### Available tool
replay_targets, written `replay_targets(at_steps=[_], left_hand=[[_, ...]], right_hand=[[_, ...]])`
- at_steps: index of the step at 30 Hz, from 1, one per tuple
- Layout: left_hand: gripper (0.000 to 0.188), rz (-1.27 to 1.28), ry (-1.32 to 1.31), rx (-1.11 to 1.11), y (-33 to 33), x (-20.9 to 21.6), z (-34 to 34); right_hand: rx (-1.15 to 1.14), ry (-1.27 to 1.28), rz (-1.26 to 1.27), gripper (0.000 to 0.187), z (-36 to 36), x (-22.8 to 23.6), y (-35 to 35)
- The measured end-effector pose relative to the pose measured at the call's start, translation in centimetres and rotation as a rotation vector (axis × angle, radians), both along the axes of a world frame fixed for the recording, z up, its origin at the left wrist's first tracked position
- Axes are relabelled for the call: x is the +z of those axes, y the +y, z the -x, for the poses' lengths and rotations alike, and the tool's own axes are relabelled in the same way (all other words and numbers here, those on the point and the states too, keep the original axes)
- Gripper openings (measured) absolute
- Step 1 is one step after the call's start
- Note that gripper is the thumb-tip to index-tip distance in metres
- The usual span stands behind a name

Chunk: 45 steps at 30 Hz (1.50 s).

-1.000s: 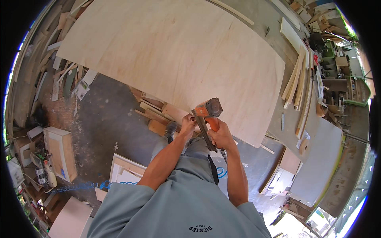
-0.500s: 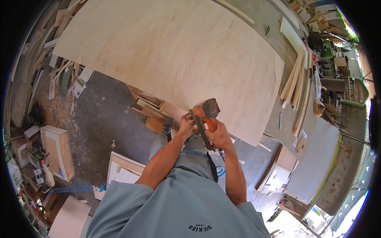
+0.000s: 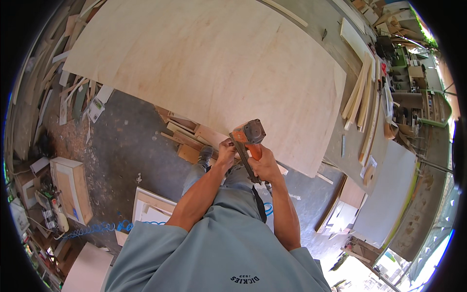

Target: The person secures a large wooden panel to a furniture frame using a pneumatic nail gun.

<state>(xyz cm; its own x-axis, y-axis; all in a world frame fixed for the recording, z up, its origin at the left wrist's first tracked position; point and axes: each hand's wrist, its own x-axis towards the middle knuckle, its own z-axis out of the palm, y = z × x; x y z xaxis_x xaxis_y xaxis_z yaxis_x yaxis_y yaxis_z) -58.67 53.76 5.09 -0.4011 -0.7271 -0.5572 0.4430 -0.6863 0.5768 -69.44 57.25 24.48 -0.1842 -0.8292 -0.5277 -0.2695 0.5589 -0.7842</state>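
An orange and dark-grey nail gun (image 3: 253,132) is gripped by its handle in my right hand (image 3: 266,166), just in front of my body. Its head lies over the near edge of a large pale plywood sheet (image 3: 209,63), and its long dark magazine points back toward me. My left hand (image 3: 226,154) is close to the tool's nose at the sheet's edge, its fingers bent and drawn together. The fingertips are partly hidden, so what they pinch cannot be made out.
Wood offcuts (image 3: 187,134) lie under the sheet's near edge. Long wood strips (image 3: 359,95) rest on the right. A coiled blue air hose (image 3: 97,228) crosses the floor at lower left, near a wooden box (image 3: 70,190). Scrap wood (image 3: 41,92) is piled far left.
The nail gun and my right hand have shifted very slightly to the left and upward. My left hand stays nearly where it was beside the nose.
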Motion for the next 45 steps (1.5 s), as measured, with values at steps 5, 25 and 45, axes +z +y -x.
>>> replay_targets(at_steps=[5,25,45], left_hand=[[0.020,-0.035,-0.047,-0.021,-0.1,0.6,0.1],[0.022,-0.018,0.001,0.009,0.0,-2.3,-0.1],[0.021,1.247,-0.278,-1.167,6.2,7.7,9.5]], right_hand=[[-0.005,0.051,0.005,0.036,0.6,-0.7,0.5],[-0.044,0.024,0.029,0.038,-0.1,0.1,0.6],[-1.103,0.064,-0.049,0.044,3.3,-3.1,27.2]])
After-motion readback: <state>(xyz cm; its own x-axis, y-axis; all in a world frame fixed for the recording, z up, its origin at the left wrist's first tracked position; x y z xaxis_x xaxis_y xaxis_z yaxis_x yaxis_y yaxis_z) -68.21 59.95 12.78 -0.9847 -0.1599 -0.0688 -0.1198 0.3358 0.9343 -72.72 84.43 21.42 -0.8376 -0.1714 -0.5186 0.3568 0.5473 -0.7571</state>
